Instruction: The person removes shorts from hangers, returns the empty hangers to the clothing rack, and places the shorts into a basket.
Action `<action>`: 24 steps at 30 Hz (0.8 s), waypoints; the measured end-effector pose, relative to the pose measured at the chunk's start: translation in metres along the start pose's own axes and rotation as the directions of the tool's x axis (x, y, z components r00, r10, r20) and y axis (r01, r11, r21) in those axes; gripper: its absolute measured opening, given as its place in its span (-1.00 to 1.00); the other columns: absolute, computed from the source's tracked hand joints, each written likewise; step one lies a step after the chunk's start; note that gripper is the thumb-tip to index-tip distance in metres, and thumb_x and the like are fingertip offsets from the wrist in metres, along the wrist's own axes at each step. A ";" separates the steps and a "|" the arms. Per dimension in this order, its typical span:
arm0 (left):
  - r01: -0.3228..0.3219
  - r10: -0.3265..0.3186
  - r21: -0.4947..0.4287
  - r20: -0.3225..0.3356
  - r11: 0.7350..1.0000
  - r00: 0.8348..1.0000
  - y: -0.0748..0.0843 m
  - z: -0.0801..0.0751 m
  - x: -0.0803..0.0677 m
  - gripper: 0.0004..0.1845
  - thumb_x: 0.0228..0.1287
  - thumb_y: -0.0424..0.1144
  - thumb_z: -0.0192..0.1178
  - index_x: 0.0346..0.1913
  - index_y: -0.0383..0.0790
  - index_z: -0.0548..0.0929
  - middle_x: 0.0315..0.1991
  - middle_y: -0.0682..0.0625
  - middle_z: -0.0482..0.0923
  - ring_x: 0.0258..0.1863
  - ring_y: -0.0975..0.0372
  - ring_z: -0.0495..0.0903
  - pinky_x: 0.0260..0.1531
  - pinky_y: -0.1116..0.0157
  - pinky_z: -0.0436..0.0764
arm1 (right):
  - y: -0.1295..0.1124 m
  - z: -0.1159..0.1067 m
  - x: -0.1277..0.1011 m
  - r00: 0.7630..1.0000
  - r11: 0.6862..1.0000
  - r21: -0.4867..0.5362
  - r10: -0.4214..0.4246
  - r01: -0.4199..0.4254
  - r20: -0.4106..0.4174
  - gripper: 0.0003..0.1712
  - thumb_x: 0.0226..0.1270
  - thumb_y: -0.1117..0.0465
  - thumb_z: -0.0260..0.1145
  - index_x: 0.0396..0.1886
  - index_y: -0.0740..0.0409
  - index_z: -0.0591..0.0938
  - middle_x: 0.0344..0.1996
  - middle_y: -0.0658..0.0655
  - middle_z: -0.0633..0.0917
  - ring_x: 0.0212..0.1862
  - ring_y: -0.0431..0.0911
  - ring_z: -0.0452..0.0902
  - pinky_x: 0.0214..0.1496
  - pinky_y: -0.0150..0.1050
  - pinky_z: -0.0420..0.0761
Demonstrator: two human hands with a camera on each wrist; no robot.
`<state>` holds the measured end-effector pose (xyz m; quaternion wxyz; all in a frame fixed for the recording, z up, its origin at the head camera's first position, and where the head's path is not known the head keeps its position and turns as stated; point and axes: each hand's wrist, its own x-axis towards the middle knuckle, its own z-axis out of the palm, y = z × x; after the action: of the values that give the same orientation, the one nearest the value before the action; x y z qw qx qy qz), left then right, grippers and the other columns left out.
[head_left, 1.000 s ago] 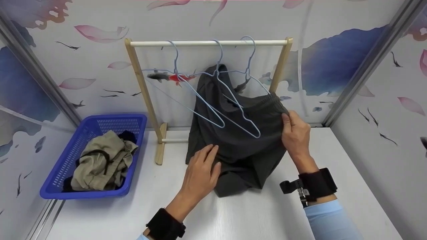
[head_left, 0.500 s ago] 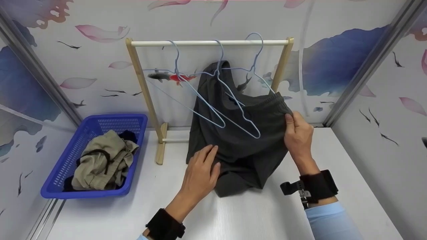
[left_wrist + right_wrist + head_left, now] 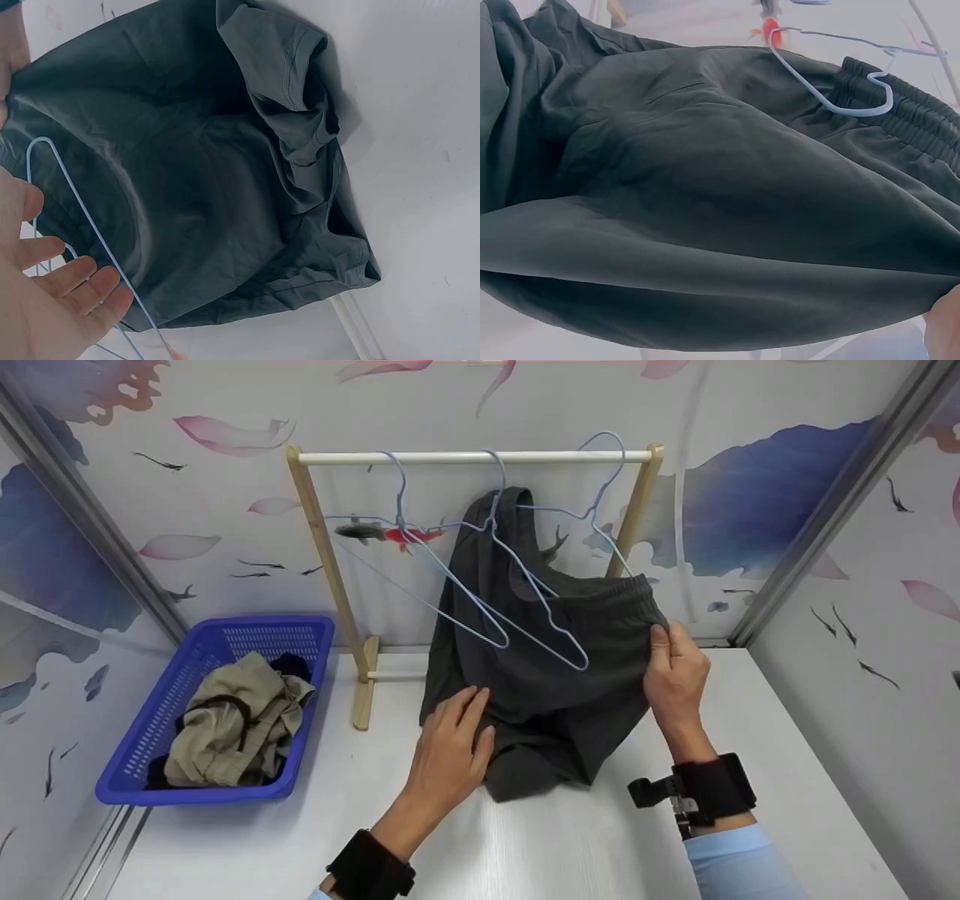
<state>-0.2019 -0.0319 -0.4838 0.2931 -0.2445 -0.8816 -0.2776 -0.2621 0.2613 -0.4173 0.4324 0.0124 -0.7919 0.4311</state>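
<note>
Dark grey shorts [image 3: 547,660] hang from a light-blue wire hanger [image 3: 525,547] on the wooden rack's [image 3: 322,555] rail, their hem bunched on the bench near its back edge. Your right hand [image 3: 675,675] pinches the elastic waistband's right corner; your left hand [image 3: 450,750] lies flat, fingers straight, on the fabric's lower left.

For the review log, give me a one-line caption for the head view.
Right hand pinches the waistband of dark grey shorts draped on a hanger rack; left hand rests flat on them.
</note>
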 end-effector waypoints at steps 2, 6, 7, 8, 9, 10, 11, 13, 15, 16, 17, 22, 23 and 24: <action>0.000 0.000 -0.001 0.000 1.000 1.000 0.000 0.000 0.000 -0.52 0.51 -0.21 0.19 0.38 -0.32 0.54 0.28 -0.22 0.53 0.22 -0.02 0.56 0.05 0.02 0.61 | 0.001 0.000 -0.001 1.000 1.000 0.000 0.008 -0.008 -0.005 -0.68 0.59 0.31 0.18 -0.42 0.42 0.51 -0.58 0.16 0.38 -0.49 -0.16 0.27 -0.37 -0.35 0.22; 0.002 -0.002 -0.002 0.002 1.000 1.000 -0.001 -0.001 0.000 -0.52 0.51 -0.20 0.19 0.39 -0.32 0.54 0.28 -0.23 0.53 0.23 -0.02 0.56 0.07 0.02 0.61 | 0.001 0.000 -0.002 1.000 1.000 0.015 0.017 -0.017 -0.016 -0.66 0.59 0.31 0.18 -0.45 0.43 0.49 -0.59 0.12 0.37 -0.50 -0.22 0.26 -0.38 -0.37 0.22; 0.004 -0.004 -0.002 0.004 1.000 1.000 -0.001 -0.001 0.000 -0.52 0.51 -0.20 0.19 0.39 -0.32 0.54 0.28 -0.23 0.53 0.23 -0.02 0.56 0.08 0.02 0.60 | 0.001 -0.001 -0.002 1.000 1.000 0.016 0.017 -0.017 -0.020 -0.65 0.59 0.32 0.18 -0.46 0.43 0.47 -0.60 0.11 0.36 -0.51 -0.23 0.26 -0.38 -0.37 0.22; 0.007 -0.007 -0.002 0.005 1.000 1.000 -0.001 -0.001 0.000 -0.52 0.51 -0.20 0.19 0.39 -0.32 0.53 0.29 -0.22 0.52 0.23 -0.02 0.55 0.10 0.02 0.60 | 0.001 -0.001 -0.002 1.000 1.000 0.018 0.017 -0.017 -0.025 -0.65 0.58 0.32 0.19 -0.46 0.43 0.47 -0.60 0.09 0.35 -0.51 -0.23 0.26 -0.38 -0.38 0.22; 0.010 -0.010 -0.002 0.007 1.000 1.000 -0.001 -0.001 0.000 -0.51 0.51 -0.20 0.19 0.39 -0.32 0.53 0.29 -0.22 0.52 0.24 -0.02 0.55 0.11 0.02 0.59 | 0.001 -0.001 -0.002 0.999 1.000 0.017 0.016 -0.016 -0.030 -0.65 0.58 0.33 0.19 -0.47 0.43 0.46 -0.60 0.09 0.35 -0.51 -0.23 0.25 -0.39 -0.38 0.22; 0.013 -0.013 -0.002 0.009 1.000 1.000 -0.001 -0.001 -0.001 -0.51 0.52 -0.19 0.18 0.40 -0.31 0.53 0.29 -0.22 0.52 0.24 -0.01 0.55 0.12 0.02 0.59 | 0.001 -0.001 -0.002 0.999 1.000 0.018 0.016 -0.015 -0.035 -0.64 0.57 0.33 0.19 -0.48 0.43 0.45 -0.60 0.08 0.35 -0.51 -0.23 0.25 -0.39 -0.38 0.21; 0.017 -0.017 -0.001 0.012 1.000 1.000 -0.001 -0.001 -0.001 -0.51 0.52 -0.19 0.18 0.40 -0.31 0.53 0.30 -0.21 0.52 0.24 -0.01 0.55 0.14 0.03 0.58 | 0.002 -0.001 -0.002 0.999 1.000 0.015 0.015 -0.014 -0.040 -0.64 0.57 0.34 0.19 -0.49 0.43 0.44 -0.60 0.08 0.34 -0.51 -0.23 0.25 -0.39 -0.38 0.21; 0.020 -0.020 -0.003 0.015 1.000 1.000 -0.001 -0.001 -0.001 -0.51 0.52 -0.19 0.18 0.41 -0.30 0.52 0.30 -0.20 0.51 0.24 0.00 0.55 0.15 0.03 0.57 | 0.002 -0.001 -0.002 0.999 1.000 0.013 0.013 -0.012 -0.049 -0.65 0.56 0.34 0.20 -0.48 0.43 0.45 -0.59 0.10 0.36 -0.51 -0.22 0.26 -0.38 -0.38 0.22; 0.021 -0.021 -0.008 0.016 1.000 1.000 -0.001 -0.001 -0.001 -0.51 0.52 -0.19 0.17 0.41 -0.30 0.52 0.30 -0.20 0.51 0.24 0.00 0.55 0.16 0.03 0.57 | 0.004 -0.001 -0.003 0.999 1.000 0.017 0.011 -0.010 -0.053 -0.65 0.56 0.34 0.21 -0.48 0.44 0.45 -0.59 0.14 0.37 -0.50 -0.22 0.26 -0.38 -0.38 0.22; 0.021 -0.020 -0.010 0.016 1.000 1.000 -0.001 -0.001 -0.001 -0.51 0.52 -0.19 0.18 0.41 -0.30 0.52 0.30 -0.20 0.51 0.24 0.00 0.55 0.16 0.03 0.57 | 0.004 -0.001 -0.003 0.998 1.000 0.021 0.010 -0.009 -0.055 -0.66 0.56 0.34 0.21 -0.47 0.45 0.47 -0.59 0.16 0.39 -0.49 -0.23 0.27 -0.37 -0.39 0.23; 0.021 -0.020 -0.012 0.016 1.000 1.000 0.000 -0.001 -0.001 -0.51 0.52 -0.19 0.17 0.41 -0.30 0.52 0.30 -0.20 0.51 0.24 0.00 0.55 0.17 0.03 0.57 | 0.005 -0.001 -0.004 0.998 1.000 0.024 0.010 -0.009 -0.055 -0.66 0.56 0.34 0.21 -0.46 0.45 0.47 -0.59 0.17 0.40 -0.49 -0.24 0.27 -0.37 -0.39 0.23; 0.019 -0.019 -0.014 0.016 1.000 1.000 -0.001 0.000 -0.001 -0.51 0.52 -0.19 0.17 0.41 -0.30 0.52 0.29 -0.20 0.52 0.23 -0.01 0.55 0.17 0.03 0.56 | 0.007 -0.002 -0.008 0.999 0.999 0.038 0.013 -0.011 -0.044 -0.68 0.56 0.35 0.21 -0.44 0.46 0.48 -0.57 0.17 0.41 -0.48 -0.25 0.28 -0.36 -0.40 0.24; 0.017 -0.017 -0.013 0.016 1.000 1.000 -0.001 0.000 -0.001 -0.51 0.52 -0.19 0.17 0.41 -0.30 0.53 0.29 -0.20 0.52 0.23 -0.01 0.55 0.17 0.03 0.56 | 0.008 -0.003 -0.009 0.999 0.999 0.039 0.016 -0.014 -0.041 -0.67 0.56 0.34 0.20 -0.45 0.46 0.47 -0.57 0.15 0.39 -0.48 -0.25 0.27 -0.36 -0.39 0.23; 0.016 -0.016 -0.013 0.014 1.000 1.000 -0.001 0.000 -0.001 -0.51 0.52 -0.19 0.18 0.40 -0.30 0.53 0.29 -0.21 0.52 0.23 -0.01 0.55 0.17 0.03 0.56 | 0.008 -0.003 -0.009 0.999 0.999 0.041 0.018 -0.016 -0.039 -0.66 0.56 0.34 0.21 -0.45 0.46 0.47 -0.57 0.15 0.39 -0.48 -0.25 0.27 -0.36 -0.39 0.24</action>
<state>-0.2015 -0.0329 -0.4849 0.2831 -0.2414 -0.8838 -0.2837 -0.2576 0.2652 -0.4286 0.4438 0.0060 -0.7745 0.4507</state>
